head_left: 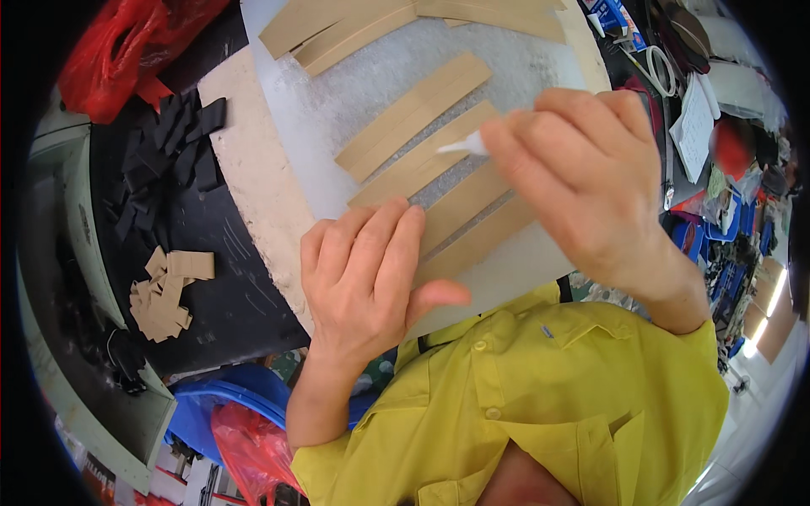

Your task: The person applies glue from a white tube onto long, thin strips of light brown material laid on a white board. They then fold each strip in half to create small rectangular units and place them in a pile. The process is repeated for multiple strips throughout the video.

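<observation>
My left hand [359, 278] lies palm down over the lower ends of several tan strips [422, 160], its fingers stretched out and the thumb apart. The strips rest slanted, roughly side by side, on a pale sheet [304, 135]. Closed in my right hand [586, 169] is a white applicator with a tapered nozzle [462, 146]; the hand hides its body. The nozzle points left, over the middle strip. Whether it touches the strip I cannot tell. More tan strips [363, 34] lie at the far end of the sheet.
On the dark table to the left are a heap of black pieces [164, 160] and a pile of short tan pieces [173, 291]. A red plastic bag [118, 59] sits beyond them. Below stands a blue tub [198, 405]. Cables and a notepad [693, 126] lie at the right.
</observation>
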